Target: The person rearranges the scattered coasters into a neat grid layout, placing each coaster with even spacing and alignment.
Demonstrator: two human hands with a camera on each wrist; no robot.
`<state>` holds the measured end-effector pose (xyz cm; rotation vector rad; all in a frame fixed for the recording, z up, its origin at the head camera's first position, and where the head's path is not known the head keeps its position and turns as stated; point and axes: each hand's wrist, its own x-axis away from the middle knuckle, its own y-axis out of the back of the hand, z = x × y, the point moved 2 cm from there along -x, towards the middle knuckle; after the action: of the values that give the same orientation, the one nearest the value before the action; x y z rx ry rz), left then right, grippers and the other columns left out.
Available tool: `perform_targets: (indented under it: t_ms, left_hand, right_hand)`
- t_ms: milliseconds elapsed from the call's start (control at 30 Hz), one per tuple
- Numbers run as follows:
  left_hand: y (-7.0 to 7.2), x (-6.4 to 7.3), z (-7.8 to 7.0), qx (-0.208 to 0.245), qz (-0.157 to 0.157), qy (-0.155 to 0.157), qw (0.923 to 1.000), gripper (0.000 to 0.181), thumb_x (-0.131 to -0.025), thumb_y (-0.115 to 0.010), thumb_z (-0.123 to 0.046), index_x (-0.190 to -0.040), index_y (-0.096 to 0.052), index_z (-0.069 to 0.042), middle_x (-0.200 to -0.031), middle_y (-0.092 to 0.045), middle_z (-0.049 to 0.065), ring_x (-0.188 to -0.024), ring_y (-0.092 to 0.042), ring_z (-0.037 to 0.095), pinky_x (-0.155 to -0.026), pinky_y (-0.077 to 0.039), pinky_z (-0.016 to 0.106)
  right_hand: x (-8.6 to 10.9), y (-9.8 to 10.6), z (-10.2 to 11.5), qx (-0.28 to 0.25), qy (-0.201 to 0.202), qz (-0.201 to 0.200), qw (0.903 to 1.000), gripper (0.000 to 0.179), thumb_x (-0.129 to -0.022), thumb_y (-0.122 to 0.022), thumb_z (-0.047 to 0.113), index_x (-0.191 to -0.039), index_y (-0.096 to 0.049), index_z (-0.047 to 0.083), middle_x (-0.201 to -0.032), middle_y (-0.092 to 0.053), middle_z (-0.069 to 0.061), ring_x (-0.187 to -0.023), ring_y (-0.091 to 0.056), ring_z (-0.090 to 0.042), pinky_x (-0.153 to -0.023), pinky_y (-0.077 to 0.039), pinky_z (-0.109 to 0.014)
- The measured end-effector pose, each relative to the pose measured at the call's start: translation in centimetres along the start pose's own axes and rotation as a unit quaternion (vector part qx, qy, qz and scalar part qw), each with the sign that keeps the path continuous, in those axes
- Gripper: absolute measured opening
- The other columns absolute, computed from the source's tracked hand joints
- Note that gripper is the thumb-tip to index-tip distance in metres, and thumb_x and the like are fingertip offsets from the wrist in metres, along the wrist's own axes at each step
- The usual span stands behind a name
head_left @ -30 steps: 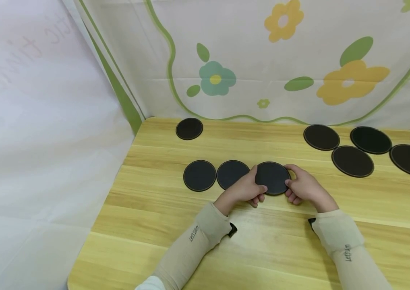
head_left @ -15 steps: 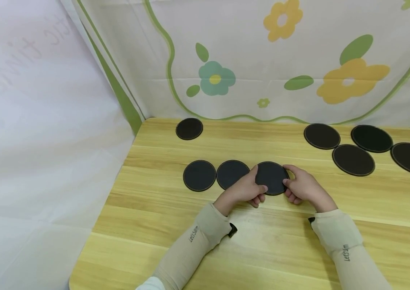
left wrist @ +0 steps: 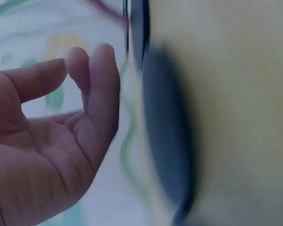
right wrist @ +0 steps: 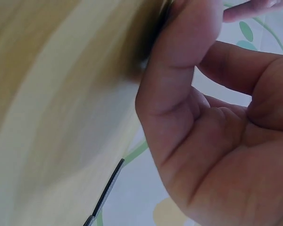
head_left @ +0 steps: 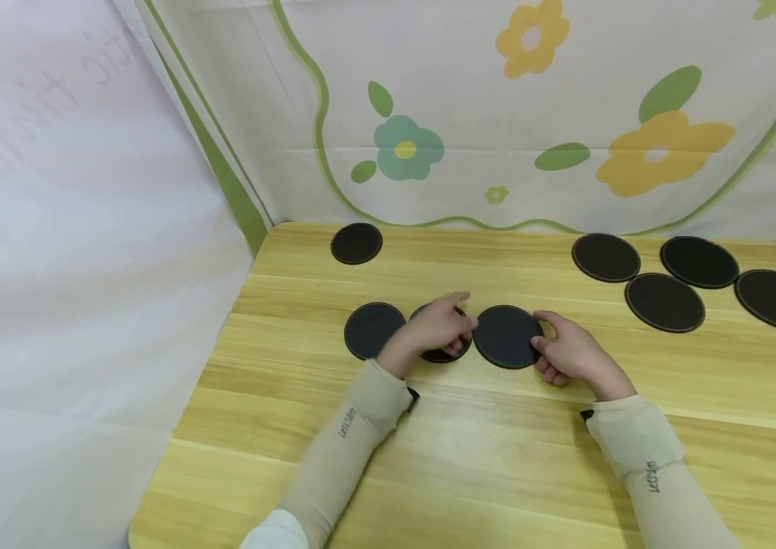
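Observation:
A row of three round black coasters with stitched rims lies on the wooden table (head_left: pixel 498 457). At the right end, my right hand (head_left: pixel 573 351) grips the right edge of one coaster (head_left: pixel 506 337), thumb on its top. My left hand (head_left: pixel 437 326) hovers over the middle coaster (head_left: pixel 437 356), partly hiding it, with loosely bent fingers that hold nothing. The left wrist view shows the left palm (left wrist: pixel 47 150) apart from a blurred coaster (left wrist: pixel 166 122). To the left lies the third coaster (head_left: pixel 367 329). Curled fingers (right wrist: pixel 167 75) hide most of the gripped coaster in the right wrist view.
Another black coaster (head_left: pixel 357 244) lies alone near the table's far left corner. Several more coasters (head_left: pixel 665 303) sit in a cluster at the far right. A white cloth (head_left: pixel 470 107) printed with flowers hangs behind the table, and a plain white sheet (head_left: pixel 86 305) hangs at left.
My left hand has let go of the right-end coaster's left side and moved left, over the middle coaster. The right hand stays at the same coaster, which has barely shifted.

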<state>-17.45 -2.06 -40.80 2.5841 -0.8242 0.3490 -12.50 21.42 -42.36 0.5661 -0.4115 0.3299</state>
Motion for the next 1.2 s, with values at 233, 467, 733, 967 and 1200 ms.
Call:
perform_targets:
  t_ms: [233, 467, 733, 967, 1200]
  left_hand:
    - [10.1, -2.7, -0.2, -0.317, -0.159, 0.066, 0.9327, 0.061, -0.108, -0.047, -0.026, -0.161, -0.025, -0.007, -0.144, -0.053, 0.017, -0.120, -0.057, 0.033, -0.096, -0.048, 0.044]
    - [11.2, -4.4, 1.5, -0.378, -0.130, 0.127, 0.9080, 0.070, -0.107, -0.046, -0.026, -0.163, -0.009, -0.006, -0.069, -0.058, 0.009, -0.047, -0.039, 0.018, -0.051, -0.034, 0.033]
    - [5.6, -5.3, -1.1, -0.336, -0.025, -0.015, 0.9415, 0.068, -0.107, -0.052, -0.028, -0.163, -0.018, -0.013, -0.132, -0.062, 0.014, -0.099, -0.066, 0.028, -0.088, -0.051, 0.039]
    - [6.0, -5.8, -1.7, -0.262, -0.078, -0.021, 0.9615, 0.062, -0.108, -0.051, -0.026, -0.162, -0.024, -0.013, -0.159, -0.033, 0.017, -0.109, -0.063, 0.032, -0.096, -0.047, 0.043]
    - [6.6, -6.1, -1.3, -0.341, -0.133, 0.096, 0.9257, 0.058, -0.106, -0.048, -0.028, -0.158, -0.033, -0.006, -0.159, -0.034, 0.019, -0.143, -0.035, 0.039, -0.101, -0.044, 0.050]
  right_hand:
    - [0.0, 0.6, 0.1, -0.014, 0.014, 0.002, 0.9998, 0.060, -0.107, -0.045, 0.009, -0.159, -0.017, -0.003, -0.069, -0.063, -0.014, -0.055, -0.064, -0.023, -0.051, -0.055, -0.038]
    - [-0.1, 2.2, 0.1, -0.017, 0.029, 0.008, 0.9994, 0.060, -0.107, -0.044, 0.010, -0.158, -0.017, -0.006, -0.071, -0.063, -0.015, -0.056, -0.064, -0.024, -0.052, -0.055, -0.038]
    - [-0.8, 4.2, 1.5, 0.012, 0.049, -0.009, 0.9987, 0.052, -0.107, -0.042, 0.007, -0.154, -0.026, -0.009, -0.077, -0.063, -0.017, -0.061, -0.062, -0.024, -0.055, -0.055, -0.037]
    - [-2.9, 4.7, 4.1, 0.020, 0.066, -0.033, 0.9971, 0.050, -0.108, -0.043, 0.010, -0.153, -0.032, -0.008, -0.108, -0.060, -0.028, -0.069, -0.060, -0.029, -0.058, -0.051, -0.041]
    - [-6.5, 3.4, 5.7, -0.003, 0.060, 0.019, 0.9980, 0.057, -0.107, -0.043, 0.011, -0.155, -0.023, -0.012, -0.126, -0.055, -0.032, -0.096, -0.064, -0.033, -0.072, -0.057, -0.038]
